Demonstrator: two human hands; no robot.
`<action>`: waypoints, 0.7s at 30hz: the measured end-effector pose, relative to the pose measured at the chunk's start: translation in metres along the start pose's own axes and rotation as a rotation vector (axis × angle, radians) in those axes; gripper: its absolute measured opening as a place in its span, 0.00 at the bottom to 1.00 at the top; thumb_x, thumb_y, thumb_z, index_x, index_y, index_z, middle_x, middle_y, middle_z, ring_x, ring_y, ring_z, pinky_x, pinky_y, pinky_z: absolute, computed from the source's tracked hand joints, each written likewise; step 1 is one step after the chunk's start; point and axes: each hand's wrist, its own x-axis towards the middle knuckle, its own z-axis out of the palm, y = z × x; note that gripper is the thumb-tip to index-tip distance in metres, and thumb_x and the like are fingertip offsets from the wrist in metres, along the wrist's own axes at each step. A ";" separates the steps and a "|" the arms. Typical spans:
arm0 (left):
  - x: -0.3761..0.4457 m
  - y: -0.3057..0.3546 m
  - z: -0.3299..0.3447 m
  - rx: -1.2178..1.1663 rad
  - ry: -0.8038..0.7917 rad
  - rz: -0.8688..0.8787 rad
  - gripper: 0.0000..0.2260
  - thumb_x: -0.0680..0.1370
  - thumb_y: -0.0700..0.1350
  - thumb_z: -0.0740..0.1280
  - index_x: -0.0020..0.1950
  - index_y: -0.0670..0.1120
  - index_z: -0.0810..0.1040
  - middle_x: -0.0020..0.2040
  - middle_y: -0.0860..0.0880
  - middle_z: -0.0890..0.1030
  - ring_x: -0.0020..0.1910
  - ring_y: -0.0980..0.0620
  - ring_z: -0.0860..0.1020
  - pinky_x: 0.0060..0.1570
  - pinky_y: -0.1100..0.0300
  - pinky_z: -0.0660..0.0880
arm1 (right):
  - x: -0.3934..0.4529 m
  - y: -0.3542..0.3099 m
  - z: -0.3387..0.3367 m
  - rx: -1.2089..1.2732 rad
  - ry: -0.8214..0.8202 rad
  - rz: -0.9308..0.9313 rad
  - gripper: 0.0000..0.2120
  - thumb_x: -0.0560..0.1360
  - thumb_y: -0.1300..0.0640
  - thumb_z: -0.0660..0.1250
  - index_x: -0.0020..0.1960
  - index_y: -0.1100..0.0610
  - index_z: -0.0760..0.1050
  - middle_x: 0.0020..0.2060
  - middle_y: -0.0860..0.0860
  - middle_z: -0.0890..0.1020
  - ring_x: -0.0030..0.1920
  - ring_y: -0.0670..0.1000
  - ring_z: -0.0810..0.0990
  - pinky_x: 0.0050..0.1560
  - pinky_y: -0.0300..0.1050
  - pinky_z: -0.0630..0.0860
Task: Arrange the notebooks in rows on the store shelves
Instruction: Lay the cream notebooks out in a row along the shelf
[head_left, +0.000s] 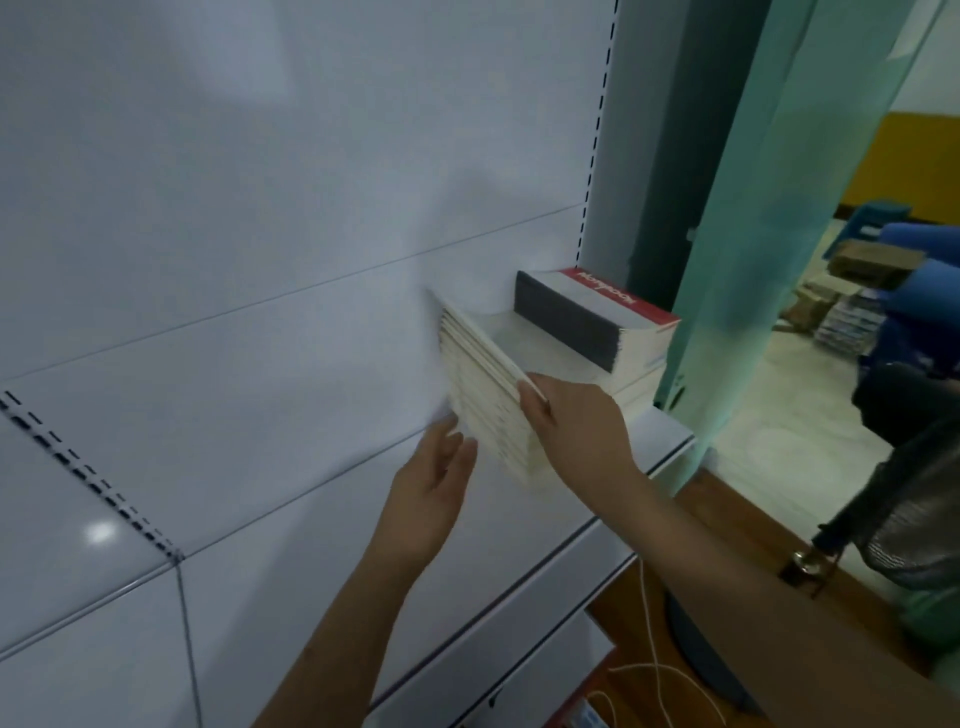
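Hands (576, 421) (436, 478) steady stacked notebooks (483, 395) on shelf (670, 441).

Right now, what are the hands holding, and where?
The right hand grips the stack of notebooks at its near top corner. The left hand touches its lower side with straight fingers.

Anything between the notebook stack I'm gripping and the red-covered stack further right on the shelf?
No. In the head view the held stack sits directly against the red-covered stack; only the right hand overlaps its near corner.

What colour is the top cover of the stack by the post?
Red cover, white lettering; head view.
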 end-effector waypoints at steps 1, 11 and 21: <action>0.004 0.007 0.000 -0.296 -0.013 -0.071 0.22 0.79 0.59 0.62 0.73 0.57 0.66 0.64 0.59 0.77 0.60 0.63 0.78 0.63 0.67 0.71 | -0.009 -0.008 -0.003 0.023 0.037 -0.054 0.19 0.84 0.47 0.52 0.60 0.54 0.79 0.47 0.50 0.84 0.45 0.50 0.83 0.43 0.30 0.69; 0.009 -0.015 -0.022 -0.920 0.284 -0.238 0.16 0.79 0.36 0.61 0.66 0.46 0.74 0.57 0.46 0.84 0.55 0.45 0.83 0.46 0.49 0.80 | -0.023 -0.004 0.015 0.094 0.060 -0.313 0.27 0.82 0.42 0.54 0.73 0.58 0.68 0.72 0.53 0.72 0.72 0.52 0.69 0.73 0.51 0.65; -0.012 -0.021 -0.027 -0.875 0.304 -0.316 0.15 0.81 0.40 0.62 0.68 0.45 0.73 0.59 0.46 0.83 0.56 0.45 0.82 0.49 0.49 0.80 | 0.008 0.023 0.039 0.065 -0.058 0.076 0.26 0.81 0.42 0.57 0.71 0.58 0.71 0.66 0.53 0.78 0.63 0.52 0.78 0.67 0.47 0.72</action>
